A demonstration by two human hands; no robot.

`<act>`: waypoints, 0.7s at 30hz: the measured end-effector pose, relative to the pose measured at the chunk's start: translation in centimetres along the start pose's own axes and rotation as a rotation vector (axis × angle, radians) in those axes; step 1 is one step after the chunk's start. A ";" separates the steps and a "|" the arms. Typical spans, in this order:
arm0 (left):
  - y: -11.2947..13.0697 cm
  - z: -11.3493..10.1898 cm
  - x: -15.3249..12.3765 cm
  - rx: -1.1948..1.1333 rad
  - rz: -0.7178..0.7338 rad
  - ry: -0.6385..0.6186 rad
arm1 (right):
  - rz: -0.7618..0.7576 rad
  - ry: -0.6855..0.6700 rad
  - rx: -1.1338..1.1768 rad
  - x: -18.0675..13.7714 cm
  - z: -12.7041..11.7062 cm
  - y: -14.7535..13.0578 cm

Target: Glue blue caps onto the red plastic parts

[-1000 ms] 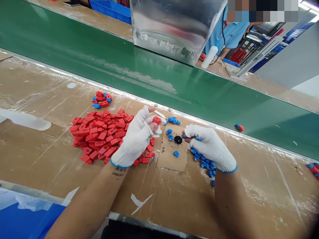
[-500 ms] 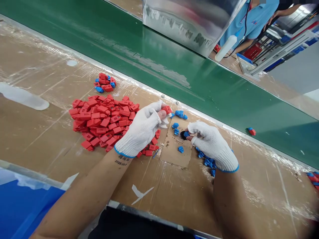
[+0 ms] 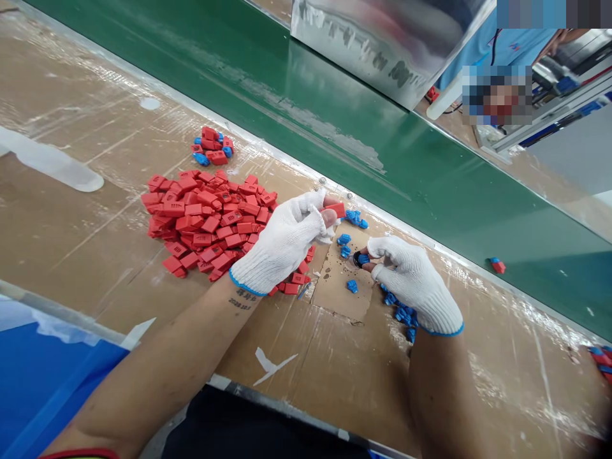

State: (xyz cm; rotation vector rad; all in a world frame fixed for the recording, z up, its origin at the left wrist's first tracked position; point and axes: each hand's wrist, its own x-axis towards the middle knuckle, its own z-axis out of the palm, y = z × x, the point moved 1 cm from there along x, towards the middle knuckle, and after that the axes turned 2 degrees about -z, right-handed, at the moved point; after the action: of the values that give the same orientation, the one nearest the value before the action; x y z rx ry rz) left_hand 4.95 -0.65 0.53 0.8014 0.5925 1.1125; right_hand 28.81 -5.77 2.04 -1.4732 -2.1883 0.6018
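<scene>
My left hand (image 3: 287,239), in a white glove with bare fingertips, pinches a red plastic piece (image 3: 336,210) between thumb and fingers. Close to the cardboard sheet (image 3: 342,299), my right hand (image 3: 408,274), gloved alike, is closed on a small blue plastic piece (image 3: 364,259). That blue piece is at a small round black dish (image 3: 357,257) on the cardboard. Several more blue pieces (image 3: 352,286) lie on and around the sheet, some partly under my right hand. A large heap of red pieces (image 3: 205,223) spreads left of my left hand.
Beyond the heap sits a small cluster of red and blue pieces (image 3: 213,146). A green conveyor belt (image 3: 268,115) runs along the table's far side, carrying a red-and-blue piece (image 3: 497,264). Past it stand a metal housing (image 3: 354,57) and a person in a light blue shirt (image 3: 521,48).
The whole view has shifted slightly. The red piece in my left hand has turned to show a plainer side. My right hand still holds the blue piece at the black dish.
</scene>
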 end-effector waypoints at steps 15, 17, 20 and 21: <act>0.0 0.2 0.0 0.019 -0.038 0.127 | 0.096 0.021 -0.074 -0.4 -1.0 0.0; 0.0 0.2 -0.1 0.022 -0.037 0.133 | 0.111 0.008 -0.063 -0.4 -1.0 0.0; 0.2 0.3 -0.1 0.014 -0.047 0.124 | 0.136 0.000 -0.065 -0.5 -1.0 0.0; 0.2 0.3 -0.1 0.009 -0.053 0.117 | 0.141 -0.003 -0.070 -0.5 -1.0 -0.1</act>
State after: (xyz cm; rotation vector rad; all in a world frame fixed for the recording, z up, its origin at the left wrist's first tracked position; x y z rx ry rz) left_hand 5.02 -0.82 0.93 0.7281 0.7133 1.1135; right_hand 29.49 -6.15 2.79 -1.6751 -2.1401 0.5791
